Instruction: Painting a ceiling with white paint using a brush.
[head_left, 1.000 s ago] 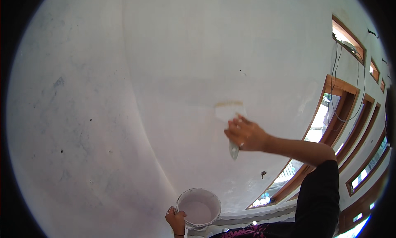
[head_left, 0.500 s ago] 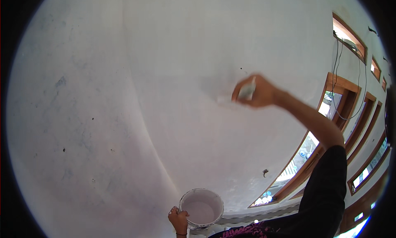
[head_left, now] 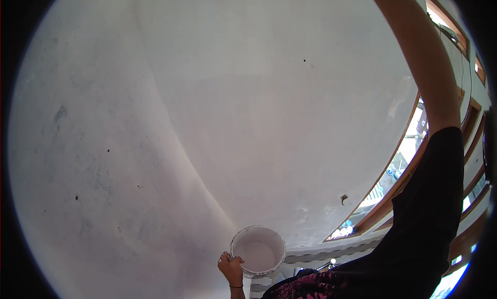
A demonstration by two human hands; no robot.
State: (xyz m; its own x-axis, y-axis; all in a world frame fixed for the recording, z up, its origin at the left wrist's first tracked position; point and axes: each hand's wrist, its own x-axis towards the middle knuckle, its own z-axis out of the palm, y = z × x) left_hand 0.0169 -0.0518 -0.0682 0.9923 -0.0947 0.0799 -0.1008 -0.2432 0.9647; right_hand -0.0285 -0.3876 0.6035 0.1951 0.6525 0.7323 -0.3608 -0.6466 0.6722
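Observation:
Low in the picture, my left hand is closed on the near-left rim of a round bucket. Pale, whitish paint covers the bottom inside it, and dried smears mark the rim. A dark band circles my left wrist. My bare right forearm reaches steeply up and leaves the picture at the top, so the right hand and anything in it are hidden from view. A black sleeve covers the upper arm. The white wall fills most of the view in front of me.
Another wall with bluish-grey patches and small holes meets it at a corner on the left. To the right are wood-framed windows and hanging cables. A small dark fitting sticks out of the wall near the window.
My right hand, earlier in front of the wall holding a whitish tool, has risen out of the picture at the top. The left hand and bucket sit slightly farther right and higher in view.

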